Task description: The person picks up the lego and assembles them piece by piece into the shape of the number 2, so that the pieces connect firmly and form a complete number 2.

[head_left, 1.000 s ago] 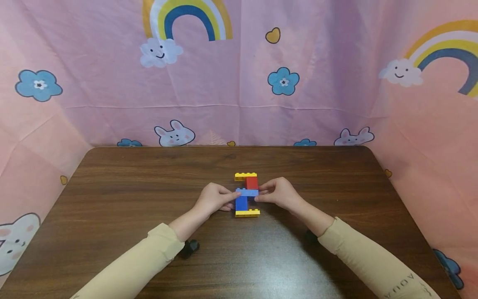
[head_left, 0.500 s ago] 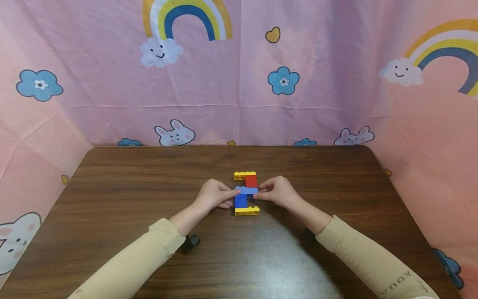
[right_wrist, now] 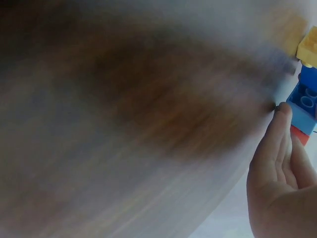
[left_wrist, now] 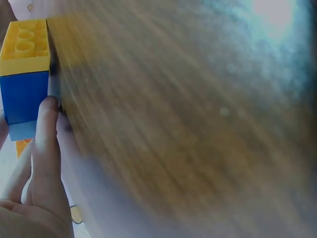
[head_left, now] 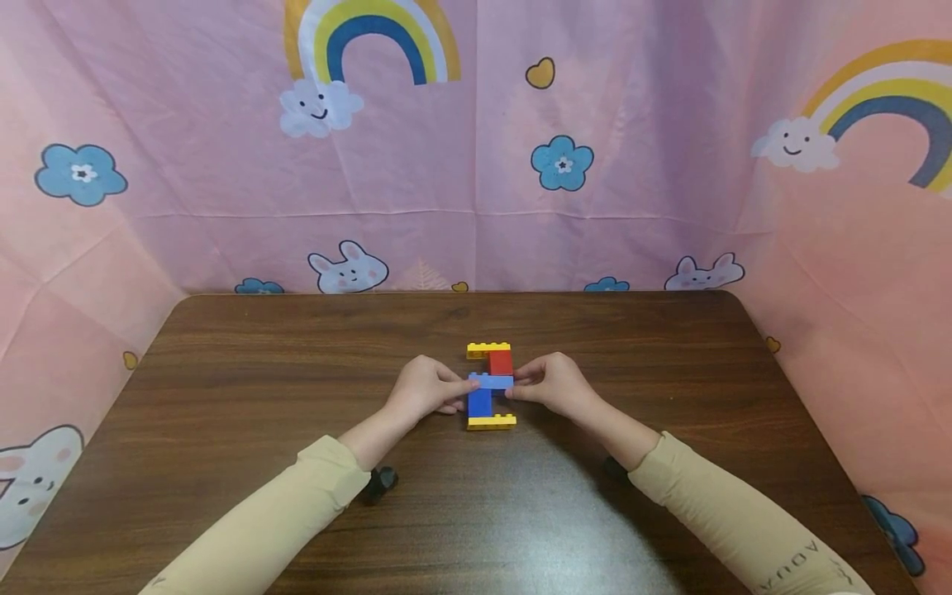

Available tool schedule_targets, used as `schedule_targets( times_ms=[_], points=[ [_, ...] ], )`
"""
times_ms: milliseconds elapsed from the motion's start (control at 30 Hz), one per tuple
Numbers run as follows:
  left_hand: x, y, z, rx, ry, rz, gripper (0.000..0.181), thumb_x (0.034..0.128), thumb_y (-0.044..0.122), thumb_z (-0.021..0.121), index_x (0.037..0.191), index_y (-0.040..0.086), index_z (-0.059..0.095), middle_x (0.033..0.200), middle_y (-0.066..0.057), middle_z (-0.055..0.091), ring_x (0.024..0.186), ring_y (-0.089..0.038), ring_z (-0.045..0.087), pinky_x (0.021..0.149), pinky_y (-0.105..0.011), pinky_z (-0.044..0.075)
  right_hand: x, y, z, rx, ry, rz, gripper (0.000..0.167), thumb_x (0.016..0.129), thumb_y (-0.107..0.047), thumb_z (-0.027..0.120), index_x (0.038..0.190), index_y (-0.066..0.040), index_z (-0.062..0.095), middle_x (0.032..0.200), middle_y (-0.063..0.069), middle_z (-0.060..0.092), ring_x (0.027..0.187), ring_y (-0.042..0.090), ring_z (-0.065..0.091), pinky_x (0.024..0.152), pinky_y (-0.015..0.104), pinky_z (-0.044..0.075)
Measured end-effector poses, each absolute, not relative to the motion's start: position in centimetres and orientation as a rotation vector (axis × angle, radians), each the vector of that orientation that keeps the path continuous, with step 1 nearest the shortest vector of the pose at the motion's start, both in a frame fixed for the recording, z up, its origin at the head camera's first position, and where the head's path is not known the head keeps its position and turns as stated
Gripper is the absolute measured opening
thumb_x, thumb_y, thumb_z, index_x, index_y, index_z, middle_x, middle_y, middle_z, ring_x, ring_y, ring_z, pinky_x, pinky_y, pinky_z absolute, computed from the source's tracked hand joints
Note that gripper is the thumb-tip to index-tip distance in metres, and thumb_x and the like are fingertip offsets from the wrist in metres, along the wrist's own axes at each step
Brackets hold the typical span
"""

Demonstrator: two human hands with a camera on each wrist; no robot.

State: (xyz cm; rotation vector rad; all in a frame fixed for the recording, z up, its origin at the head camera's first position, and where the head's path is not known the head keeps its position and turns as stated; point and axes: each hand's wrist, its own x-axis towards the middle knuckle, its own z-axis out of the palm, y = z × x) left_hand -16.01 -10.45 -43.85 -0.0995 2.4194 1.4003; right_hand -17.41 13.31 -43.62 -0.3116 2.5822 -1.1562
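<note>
In the head view, a joined zigzag build of toy building bricks lies at mid-table. From far to near it has a yellow brick (head_left: 488, 350), a red brick (head_left: 501, 363), a light blue brick (head_left: 494, 383), a dark blue brick (head_left: 479, 403) and another yellow brick (head_left: 492, 422). My left hand (head_left: 426, 388) pinches the light blue brick's left end between thumb and fingers. At its right end, my right hand (head_left: 556, 384) pinches the same brick. Both wrist views show fingertips against the build; the left shows the hollow underside of the near yellow brick (left_wrist: 27, 44).
The build is on a dark wood-grain table (head_left: 297, 347). Below my left wrist shows a black object (head_left: 381, 482), and a dark piece (head_left: 614, 468) peeks out under the right wrist; both look fixed to the wrists. A pink printed curtain (head_left: 416, 173) surrounds the table's far edge and sides.
</note>
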Motion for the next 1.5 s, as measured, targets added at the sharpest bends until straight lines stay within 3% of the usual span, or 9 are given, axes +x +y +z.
schedule_targets(
  times_ms=[367, 1000, 1333, 1500],
  points=[
    [-16.2, -10.5, -43.9, -0.065, 2.511, 1.245, 0.031, 0.0943, 0.029, 0.083, 0.1, -0.001, 0.084, 0.082, -0.01, 0.082, 0.064, -0.011, 0.077, 0.061, -0.021, 0.061, -17.3, 13.2, -43.7, -0.266, 2.574, -1.142, 0.032, 0.087, -0.022, 0.089, 0.11, 0.0, 0.082, 0.112, 0.016, 0.081, 0.093, 0.019, 0.07, 0.078, 0.033, 0.061],
    [-16.7, -10.9, -44.4, -0.06, 2.527, 1.269, 0.03, 0.0927, 0.03, 0.085, 0.102, 0.002, 0.085, 0.081, -0.007, 0.082, 0.062, -0.006, 0.072, 0.063, -0.021, 0.061, -17.5, 12.9, -43.9, -0.286, 2.586, -1.15, 0.031, 0.089, -0.019, 0.087, 0.111, 0.002, 0.081, 0.102, 0.014, 0.083, 0.088, 0.017, 0.075, 0.077, 0.031, 0.063],
    [-16.2, -11.2, -44.4, -0.054, 2.459, 1.383, 0.031, 0.094, 0.021, 0.083, 0.112, -0.003, 0.081, 0.101, -0.017, 0.083, 0.078, -0.017, 0.081, 0.071, -0.028, 0.066, -17.4, 13.1, -43.9, -0.307, 2.553, -1.184, 0.032, 0.09, -0.016, 0.086, 0.115, 0.004, 0.079, 0.101, 0.016, 0.083, 0.087, 0.018, 0.077, 0.077, 0.031, 0.064],
    [-15.8, -11.6, -44.6, -0.018, 2.49, 1.349, 0.032, 0.094, 0.024, 0.083, 0.114, -0.001, 0.081, 0.106, -0.016, 0.083, 0.087, -0.02, 0.082, 0.081, -0.033, 0.065, -17.2, 13.4, -43.9, -0.322, 2.511, -1.225, 0.033, 0.091, -0.015, 0.085, 0.116, 0.005, 0.078, 0.102, 0.016, 0.082, 0.091, 0.022, 0.079, 0.084, 0.036, 0.065]
  ],
)
